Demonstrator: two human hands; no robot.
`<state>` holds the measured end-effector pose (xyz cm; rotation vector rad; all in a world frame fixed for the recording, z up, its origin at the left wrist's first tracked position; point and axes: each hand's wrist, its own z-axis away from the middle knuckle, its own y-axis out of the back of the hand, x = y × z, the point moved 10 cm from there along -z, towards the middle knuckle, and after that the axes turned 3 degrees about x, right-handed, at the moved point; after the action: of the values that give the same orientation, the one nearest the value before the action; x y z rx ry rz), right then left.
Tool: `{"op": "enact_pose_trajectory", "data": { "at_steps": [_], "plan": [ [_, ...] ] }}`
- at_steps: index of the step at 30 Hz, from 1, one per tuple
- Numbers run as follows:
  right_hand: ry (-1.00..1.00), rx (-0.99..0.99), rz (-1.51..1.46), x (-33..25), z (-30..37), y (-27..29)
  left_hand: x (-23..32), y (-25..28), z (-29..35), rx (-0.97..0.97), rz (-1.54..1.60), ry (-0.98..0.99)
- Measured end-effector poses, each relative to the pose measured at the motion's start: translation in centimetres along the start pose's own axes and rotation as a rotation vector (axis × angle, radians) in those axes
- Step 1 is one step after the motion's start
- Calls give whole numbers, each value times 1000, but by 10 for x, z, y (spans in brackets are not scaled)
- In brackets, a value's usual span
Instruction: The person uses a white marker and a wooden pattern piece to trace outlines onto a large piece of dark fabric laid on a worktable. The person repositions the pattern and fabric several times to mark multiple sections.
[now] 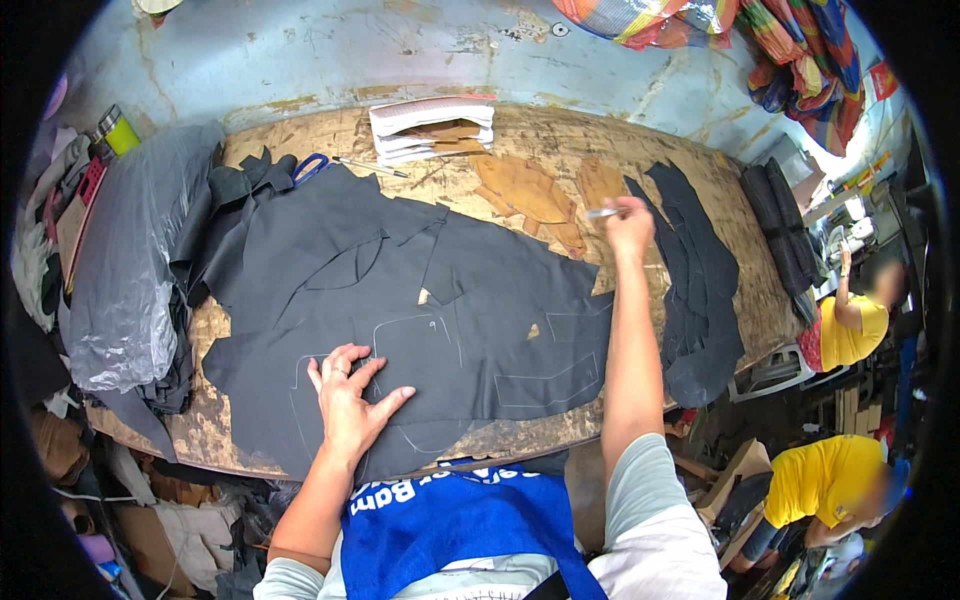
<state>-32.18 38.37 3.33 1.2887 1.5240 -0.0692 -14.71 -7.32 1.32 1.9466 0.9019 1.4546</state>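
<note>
A large sheet of black leather (480, 300) lies over the table, with pale outlines drawn on its near half and a few gaps cut in it. My left hand (350, 405) rests flat on its near part, fingers spread across one outline. Off the sheet's far right side, my right hand (632, 230) holds a slim silver pen (603, 212), its fingers closed round it. The pen is close to tan leather pieces (525, 190). Cut strips of black leather (690, 290) lie to the right of that hand.
The worn wooden table (330, 135) carries blue-handled scissors (311, 168), another pen (372, 167) and a white stack (405, 125). A plastic-covered dark bundle (140, 260) stands left, a black roll (775, 215) right. Two people (825, 475) in yellow shirts are beyond the right edge.
</note>
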Motion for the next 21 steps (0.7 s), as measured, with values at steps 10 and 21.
{"op": "enact_pose_trajectory", "data": {
  "at_steps": [10,21],
  "plan": [
    [-18,-315,486,-71,51,-74,2,-3,0,-64,-23,28],
    [-513,-52,604,26,-9,-5,6,-5,-1,-97,-43,13]
  ]
}}
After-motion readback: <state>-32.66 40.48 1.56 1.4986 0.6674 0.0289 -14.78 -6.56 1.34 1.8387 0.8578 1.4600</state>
